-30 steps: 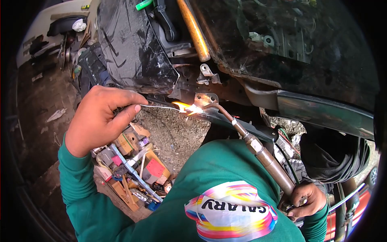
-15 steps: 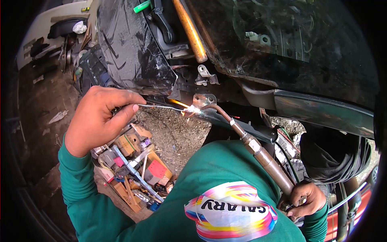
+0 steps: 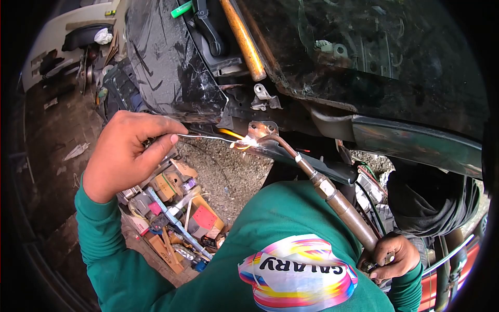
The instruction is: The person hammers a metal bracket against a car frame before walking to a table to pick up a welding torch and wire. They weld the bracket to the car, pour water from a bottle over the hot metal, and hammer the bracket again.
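- Change: the broad yellow flare seen a second ago has shrunk to a compact white glow with a thin orange streak, at the flame (image 3: 248,141); both hands keep nearly the same pose. This suggests heat gathered on one spot, with the work held steady there.
- Left hand (image 3: 135,151): thumb and finger pinched together on a thin wire (image 3: 208,137), whose far end reaches the glow.
- Right hand (image 3: 392,257): fingers closed around the lower end of a torch (image 3: 344,209); its bent tip meets the glow from the right.
- Workpiece: a bracket (image 3: 263,128) with two holes stands just beside the glow, at the lower edge of the dark bodywork. Glare hides whether wire and metal touch.
- Surface: above the bracket, a small metal fitting (image 3: 265,98) and a wooden handle (image 3: 243,41); to the right, a glossy sill panel (image 3: 416,143); to the left, a scuffed black panel (image 3: 166,57).
- Surroundings: rough ground (image 3: 221,171) below, a heap of boxes and parts (image 3: 204,217) near the left forearm, dark cloth (image 3: 431,200) above the right hand, brown floor (image 3: 57,130) at far left.
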The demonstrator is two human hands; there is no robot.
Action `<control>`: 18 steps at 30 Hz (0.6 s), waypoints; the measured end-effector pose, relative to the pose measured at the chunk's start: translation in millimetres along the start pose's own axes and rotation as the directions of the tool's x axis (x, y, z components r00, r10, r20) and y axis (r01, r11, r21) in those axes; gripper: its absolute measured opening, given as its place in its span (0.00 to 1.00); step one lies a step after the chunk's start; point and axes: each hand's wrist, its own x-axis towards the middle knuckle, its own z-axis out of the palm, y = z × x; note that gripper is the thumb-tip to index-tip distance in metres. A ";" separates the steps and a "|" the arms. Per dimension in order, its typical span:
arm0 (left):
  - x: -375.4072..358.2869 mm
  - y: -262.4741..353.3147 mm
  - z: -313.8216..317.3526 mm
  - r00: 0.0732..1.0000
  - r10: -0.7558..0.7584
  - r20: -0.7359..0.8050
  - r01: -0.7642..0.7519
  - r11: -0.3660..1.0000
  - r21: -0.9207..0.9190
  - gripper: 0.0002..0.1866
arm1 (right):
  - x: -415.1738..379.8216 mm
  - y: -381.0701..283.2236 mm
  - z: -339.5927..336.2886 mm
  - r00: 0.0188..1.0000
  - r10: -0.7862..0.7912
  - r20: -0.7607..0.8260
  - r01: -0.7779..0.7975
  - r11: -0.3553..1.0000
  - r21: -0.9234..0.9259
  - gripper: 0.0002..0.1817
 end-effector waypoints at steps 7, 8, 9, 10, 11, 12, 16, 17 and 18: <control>0.0 -2.6 2.0 1.000 0.009 0.018 -0.009 1.000 0.007 0.08 | 2.8 -2.1 1.2 1.000 -0.025 -0.015 0.025 1.000 0.009 0.14; -0.1 -2.7 1.7 1.000 0.009 0.018 -0.009 1.000 0.007 0.08 | 2.6 -2.1 1.1 1.000 -0.019 -0.015 0.019 1.000 0.013 0.14; -0.3 -2.9 1.1 1.000 0.007 -0.004 -0.007 1.000 0.002 0.08 | 1.9 -1.9 0.7 1.000 -0.019 -0.016 0.019 1.000 0.014 0.14; -0.4 -2.9 0.7 1.000 0.004 -0.026 -0.004 1.000 -0.003 0.08 | 1.2 -1.6 0.1 1.000 -0.003 -0.012 0.003 1.000 0.009 0.14; -0.3 -2.3 0.0 1.000 0.004 -0.026 -0.004 1.000 -0.003 0.08 | 0.7 -1.4 -0.1 1.000 0.013 -0.007 -0.013 1.000 0.005 0.14; -0.2 -1.5 -1.1 1.000 -0.006 -0.007 0.006 1.000 0.011 0.08 | 0.9 -1.6 0.3 1.000 0.013 -0.007 -0.013 1.000 0.005 0.14; 0.2 -1.8 2.3 1.000 0.009 0.004 -0.009 1.000 -0.011 0.08 | 3.0 -2.6 1.4 1.000 -0.022 -0.011 0.022 1.000 0.021 0.14; 0.2 -2.0 2.1 1.000 0.009 0.005 -0.009 1.000 -0.010 0.08 | 3.6 -2.6 1.2 0.999 -0.034 -0.005 0.034 0.999 0.015 0.14; 0.2 -2.4 1.6 1.000 0.011 -0.008 -0.011 1.000 0.001 0.08 | 4.1 -3.0 1.1 0.999 -0.034 -0.006 0.034 0.999 0.015 0.14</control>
